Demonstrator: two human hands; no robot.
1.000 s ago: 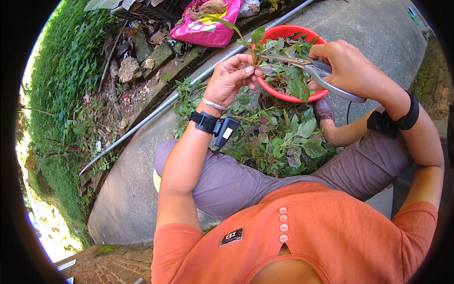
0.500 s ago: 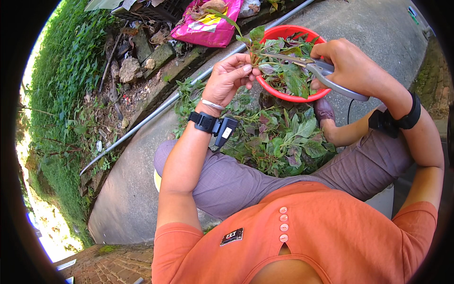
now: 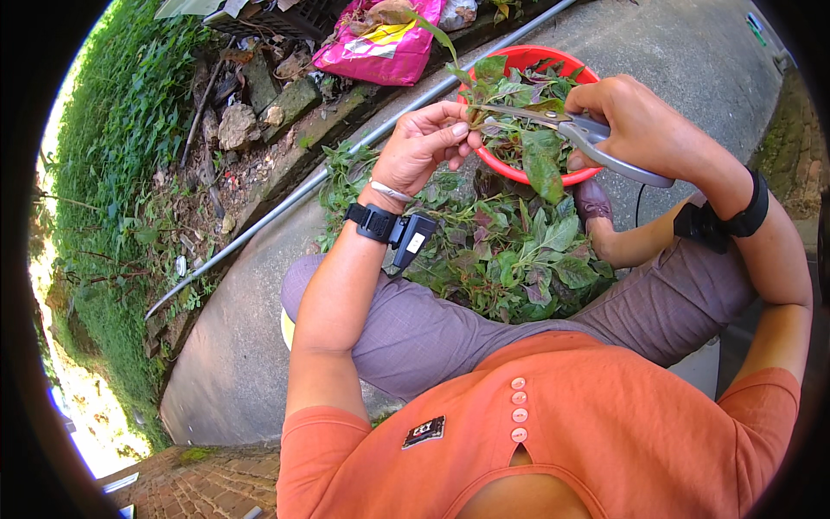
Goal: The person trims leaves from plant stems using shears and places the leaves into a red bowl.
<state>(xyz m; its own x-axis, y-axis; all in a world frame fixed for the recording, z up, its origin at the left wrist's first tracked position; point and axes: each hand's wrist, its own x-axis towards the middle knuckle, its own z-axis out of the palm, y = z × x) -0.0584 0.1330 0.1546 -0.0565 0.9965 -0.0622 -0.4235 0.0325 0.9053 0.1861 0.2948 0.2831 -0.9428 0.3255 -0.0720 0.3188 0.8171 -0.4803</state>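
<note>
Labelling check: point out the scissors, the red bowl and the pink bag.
scissors [image 3: 577, 131]: head view, on the grey pivot near the handles.
red bowl [image 3: 529, 176]: head view, on its near rim.
pink bag [image 3: 372, 54]: head view, on its flat pink side.

Concrete ground under leafy pile, red bowl.

Scissors now closer to left hand.
</note>
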